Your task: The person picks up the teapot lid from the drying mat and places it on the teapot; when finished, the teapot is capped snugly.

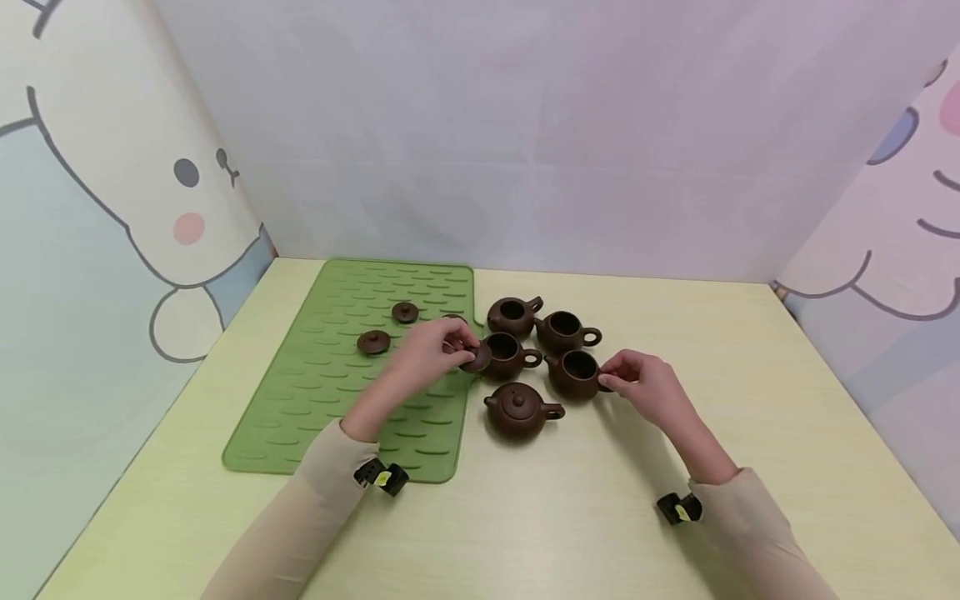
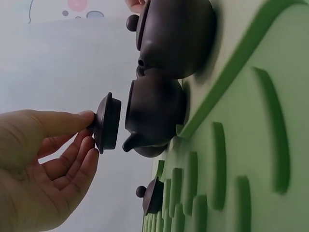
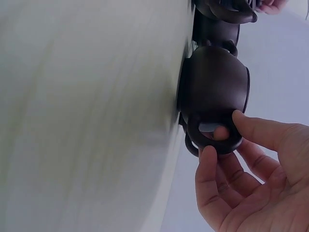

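My left hand [image 1: 432,354] pinches a dark brown teapot lid [image 2: 108,123] by its knob. The lid hangs just to the left of an open teapot [image 1: 507,367], apart from it. With thumb and fingers, my right hand [image 1: 645,385] grips the ring handle [image 3: 224,145] of another open teapot [image 1: 573,385], which stands on the table. Behind these are two more lidless teapots, one at back left [image 1: 510,329] and one at back right [image 1: 561,340]. Nearest the front stands a teapot [image 1: 517,421] with its lid on.
A green ridged mat [image 1: 315,400] covers the table's left part. Two lids lie on it, one farther back [image 1: 405,313] and one nearer [image 1: 373,342]; a third lid [image 1: 454,318] is mostly hidden behind my left hand. A pale wall [image 1: 525,167] rises behind the table.
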The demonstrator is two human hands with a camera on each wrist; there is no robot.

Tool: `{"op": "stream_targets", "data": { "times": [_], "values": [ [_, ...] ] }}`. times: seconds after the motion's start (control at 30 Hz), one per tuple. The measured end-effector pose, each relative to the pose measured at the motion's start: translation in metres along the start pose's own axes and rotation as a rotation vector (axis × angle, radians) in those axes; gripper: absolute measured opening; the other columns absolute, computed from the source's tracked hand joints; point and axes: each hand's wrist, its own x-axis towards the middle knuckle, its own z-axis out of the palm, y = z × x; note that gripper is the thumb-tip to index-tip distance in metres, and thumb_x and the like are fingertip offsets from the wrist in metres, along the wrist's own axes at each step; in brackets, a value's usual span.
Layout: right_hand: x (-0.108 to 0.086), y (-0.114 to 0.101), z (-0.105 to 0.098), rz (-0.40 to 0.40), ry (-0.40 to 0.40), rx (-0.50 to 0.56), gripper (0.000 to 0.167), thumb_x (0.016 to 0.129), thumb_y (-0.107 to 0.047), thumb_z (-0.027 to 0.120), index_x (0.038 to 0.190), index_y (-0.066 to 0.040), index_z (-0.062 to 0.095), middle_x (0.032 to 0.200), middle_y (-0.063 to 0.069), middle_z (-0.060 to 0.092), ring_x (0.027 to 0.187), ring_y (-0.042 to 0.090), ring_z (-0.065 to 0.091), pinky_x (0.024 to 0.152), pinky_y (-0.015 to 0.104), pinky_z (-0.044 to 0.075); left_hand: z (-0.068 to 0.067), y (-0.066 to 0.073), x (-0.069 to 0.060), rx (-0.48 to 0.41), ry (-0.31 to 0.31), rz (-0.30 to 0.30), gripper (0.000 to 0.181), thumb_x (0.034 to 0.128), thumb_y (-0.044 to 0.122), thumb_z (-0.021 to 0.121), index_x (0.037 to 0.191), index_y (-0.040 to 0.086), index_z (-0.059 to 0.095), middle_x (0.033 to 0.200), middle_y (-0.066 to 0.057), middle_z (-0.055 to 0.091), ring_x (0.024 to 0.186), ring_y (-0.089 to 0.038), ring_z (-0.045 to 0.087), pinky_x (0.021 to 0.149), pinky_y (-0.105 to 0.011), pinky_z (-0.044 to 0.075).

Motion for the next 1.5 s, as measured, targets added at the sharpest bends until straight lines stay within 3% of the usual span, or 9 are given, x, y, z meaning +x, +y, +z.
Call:
{"op": "stream_targets", "data": {
  "times": [0.53, 1.0, 1.5],
  "values": [
    [0.000, -0.001, 0.000, 0.001, 0.003, -0.002, 0.010, 0.093, -0.015, 0.070, 0.099, -0.008, 0.071, 0.090, 0.009, 0.075, 0.076, 0.012, 0.063, 0.062, 0.025, 0.048, 0.017, 0.028, 0.016, -0.054, -0.010, 0.077, 0.009, 0.0913, 0.013, 0.073, 0.100, 0.012, 0.071, 0.100, -0.002, 0.072, 0.089, -0.013, 0.066, 0.078, -0.024, 0.057],
    [-0.001, -0.001, 0.000, 0.006, 0.002, 0.002, 0.010, 0.093, -0.016, 0.070, 0.099, -0.008, 0.071, 0.090, 0.009, 0.075, 0.076, 0.014, 0.062, 0.061, 0.025, 0.047, 0.043, 0.049, 0.036, -0.113, -0.022, 0.172, 0.010, 0.0908, 0.012, 0.073, 0.100, 0.011, 0.071, 0.100, -0.003, 0.071, 0.086, -0.012, 0.067, 0.074, -0.017, 0.054],
    [-0.001, -0.003, -0.001, 0.013, -0.005, -0.003, 0.010, 0.094, -0.016, 0.069, 0.100, -0.008, 0.072, 0.094, 0.010, 0.076, 0.081, 0.013, 0.064, 0.063, 0.026, 0.049, 0.069, 0.066, 0.049, -0.164, -0.072, 0.204, 0.009, 0.0920, 0.012, 0.072, 0.101, 0.011, 0.071, 0.099, -0.001, 0.071, 0.087, -0.008, 0.066, 0.075, -0.014, 0.053]
  ]
}}
